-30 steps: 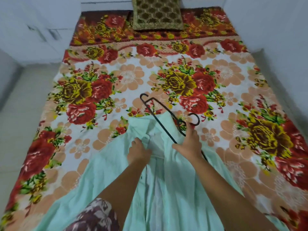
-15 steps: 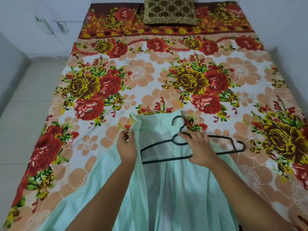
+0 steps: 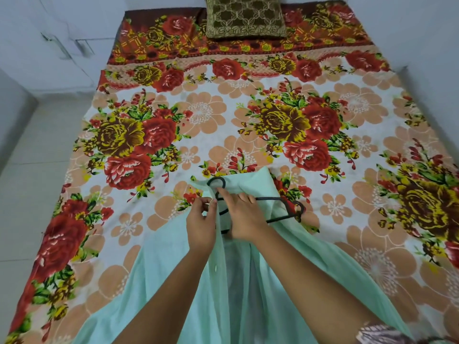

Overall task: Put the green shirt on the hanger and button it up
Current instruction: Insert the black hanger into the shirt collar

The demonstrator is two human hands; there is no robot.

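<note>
Bright even light, soft shadows, wide-angle bending at edges

- The single head-worn camera is looking forward and down from the foot end of a bed. The bed's red, orange and white flower-printed cotton sheet (image 3: pixel 223 115) is filling most of the frame.
- It is facing 12 o'clock, where an olive-brown patterned square cushion (image 3: pixel 244 17) is lying at the far end.
- The wide lens is taking in pale tiled floor (image 3: pixel 29 170) at 9 o'clock and white wall (image 3: pixel 422 33) at 2 o'clock.
- It is sitting close over the work. Both forearms are entering from 6 o'clock, and the left hand (image 3: pixel 201 227) and right hand (image 3: pixel 244 217) are meeting just below centre on the light green thin-cloth shirt (image 3: pixel 161 281) and the black wire hanger (image 3: pixel 273 198).
</note>
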